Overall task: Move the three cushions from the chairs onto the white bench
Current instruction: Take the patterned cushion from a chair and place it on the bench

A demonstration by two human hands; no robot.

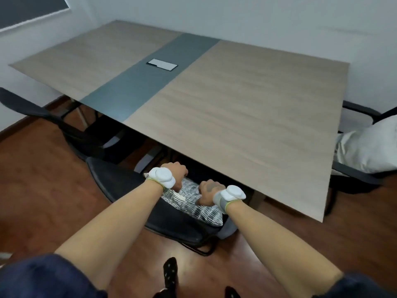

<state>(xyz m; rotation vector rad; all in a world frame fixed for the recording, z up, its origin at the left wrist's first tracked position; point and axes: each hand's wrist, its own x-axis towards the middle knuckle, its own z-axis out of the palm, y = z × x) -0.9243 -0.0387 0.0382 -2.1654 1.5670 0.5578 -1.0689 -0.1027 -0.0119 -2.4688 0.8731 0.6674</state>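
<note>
Left hand (175, 172): reaching under the surface edge, fingers curling onto the far end of the cushion, gripping it.
Right hand (209, 191): clenching the cushion's right side; fingertips hidden in the fabric.
Cushion (191, 204): black-and-white patterned, lying on the seat of the near chair (120, 183), partly tucked under the surface.
Surface (236, 108): wood-toned top with a grey strip down the middle.
Second cushion (367, 147): pale, sitting on the right chair (354, 177), just beside the surface's corner.
Wrists: both wearing white bands.
Floor (43, 190): reddish-brown wood.
</note>
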